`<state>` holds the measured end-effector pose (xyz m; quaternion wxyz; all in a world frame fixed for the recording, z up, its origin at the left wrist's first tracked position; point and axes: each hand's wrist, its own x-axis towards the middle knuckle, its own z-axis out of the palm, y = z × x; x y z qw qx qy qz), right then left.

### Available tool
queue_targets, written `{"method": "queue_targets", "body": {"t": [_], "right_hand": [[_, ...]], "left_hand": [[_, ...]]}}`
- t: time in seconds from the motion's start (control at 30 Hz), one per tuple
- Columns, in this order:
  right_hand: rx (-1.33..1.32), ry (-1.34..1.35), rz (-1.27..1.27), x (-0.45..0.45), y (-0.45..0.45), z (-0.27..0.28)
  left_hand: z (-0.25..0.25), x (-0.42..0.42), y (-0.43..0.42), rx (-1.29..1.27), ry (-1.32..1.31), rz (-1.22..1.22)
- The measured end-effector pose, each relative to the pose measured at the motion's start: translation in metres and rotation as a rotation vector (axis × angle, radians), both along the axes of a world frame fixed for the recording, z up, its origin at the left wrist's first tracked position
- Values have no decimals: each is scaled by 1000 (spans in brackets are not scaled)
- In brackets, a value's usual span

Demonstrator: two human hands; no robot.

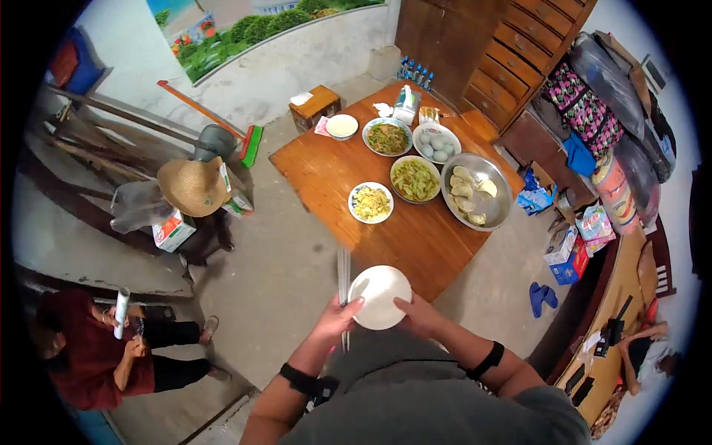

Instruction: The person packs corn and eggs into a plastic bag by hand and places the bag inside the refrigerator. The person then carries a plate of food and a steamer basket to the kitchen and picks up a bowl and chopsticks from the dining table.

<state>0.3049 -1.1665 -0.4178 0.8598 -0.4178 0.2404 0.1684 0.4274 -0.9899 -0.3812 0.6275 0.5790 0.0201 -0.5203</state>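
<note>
A white bowl (pixel 380 297) is held between my two hands just off the near corner of the wooden table (pixel 319 159). My left hand (pixel 339 314) grips its left rim, with several pale chopsticks (pixel 343 276) in the same hand. At the bowl's right rim is my right hand (pixel 419 313), its thumb on the edge. On the table ahead are a small dish of yellow food (pixel 371 203), a bowl of green vegetables (pixel 414 179), a bowl of noodle-like food (pixel 388 137), a bowl of eggs (pixel 437 142) and a steel basin (pixel 500 205) with dumplings.
At the lower left sits a person (pixel 104 356) in dark red, holding a white roll. Another person (pixel 649 348) is at the far right edge. A straw hat (pixel 192 187), a green broom (pixel 251 146), blue slippers (pixel 543 297) and boxes (pixel 567 256) surround the table.
</note>
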Motion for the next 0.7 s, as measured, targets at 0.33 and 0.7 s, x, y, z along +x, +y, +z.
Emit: {"method": "queue_targets", "body": {"t": [0.33, 0.7], "right_hand": [[-234, 280, -418, -43, -152, -166], [-691, 163, -413, -9, -222, -236]], "left_hand": [[-174, -3, -131, 198, -68, 75], [-245, -8, -238, 399, -942, -286]]}}
